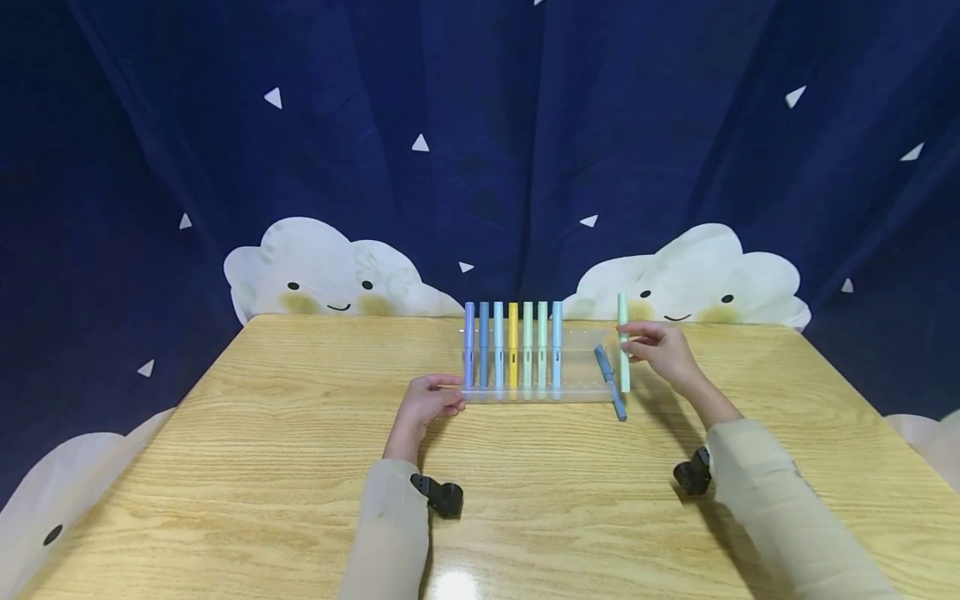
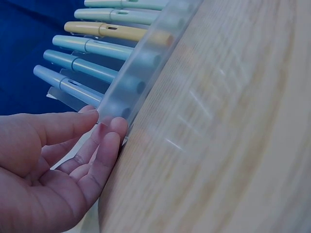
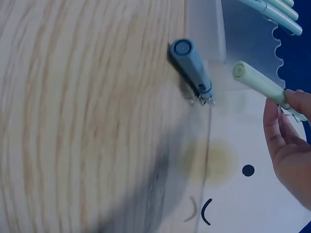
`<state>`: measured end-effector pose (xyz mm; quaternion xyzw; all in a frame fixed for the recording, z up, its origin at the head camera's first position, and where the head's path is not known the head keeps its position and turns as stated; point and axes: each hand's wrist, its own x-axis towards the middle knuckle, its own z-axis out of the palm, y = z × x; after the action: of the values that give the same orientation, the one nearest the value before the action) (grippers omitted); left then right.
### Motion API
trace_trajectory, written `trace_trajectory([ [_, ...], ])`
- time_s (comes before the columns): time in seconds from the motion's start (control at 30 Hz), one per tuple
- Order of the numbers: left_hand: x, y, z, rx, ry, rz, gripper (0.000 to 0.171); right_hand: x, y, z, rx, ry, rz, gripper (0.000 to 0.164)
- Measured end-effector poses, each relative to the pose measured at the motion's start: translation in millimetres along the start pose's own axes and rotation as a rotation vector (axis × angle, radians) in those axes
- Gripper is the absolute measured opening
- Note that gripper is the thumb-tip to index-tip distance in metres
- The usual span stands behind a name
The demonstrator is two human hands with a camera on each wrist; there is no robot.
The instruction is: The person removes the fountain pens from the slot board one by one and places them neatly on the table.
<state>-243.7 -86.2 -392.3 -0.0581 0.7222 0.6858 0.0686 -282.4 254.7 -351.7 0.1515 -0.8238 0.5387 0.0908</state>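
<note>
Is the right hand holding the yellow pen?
No, the right hand pinches a pale green pen, while the yellow pen sits in the clear rack.

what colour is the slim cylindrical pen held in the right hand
Pale mint green; the slim cylindrical pen shows best in the head view.

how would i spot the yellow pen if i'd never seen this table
On the wooden table, find the clear rack with the left hand at its end. Of the seven pens in a row there, take the middle one. That yellow pen is the only yellow one, between light blue and pale green.
</note>
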Motion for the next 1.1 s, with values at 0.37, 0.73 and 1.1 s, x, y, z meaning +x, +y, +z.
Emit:
trace_trajectory([
  [0.37, 0.4, -0.3, 0.5, 0.003, 0.01, 0.003, 0.022, -2, 13, -11, -0.056, -0.063, 0.105, 0.032],
  [0.73, -0.7, 0.1, -0.1, 0.008, 0.011, -0.001, 0.021, -1, 24, -13, -0.11, -0.13, 0.179, 0.034],
  [1.1, -0.1, -0.6, 0.3, 0.007, 0.014, 0.004, 0.022, 3, 28, -8, -0.144, -0.24, 0.297, 0.036],
])
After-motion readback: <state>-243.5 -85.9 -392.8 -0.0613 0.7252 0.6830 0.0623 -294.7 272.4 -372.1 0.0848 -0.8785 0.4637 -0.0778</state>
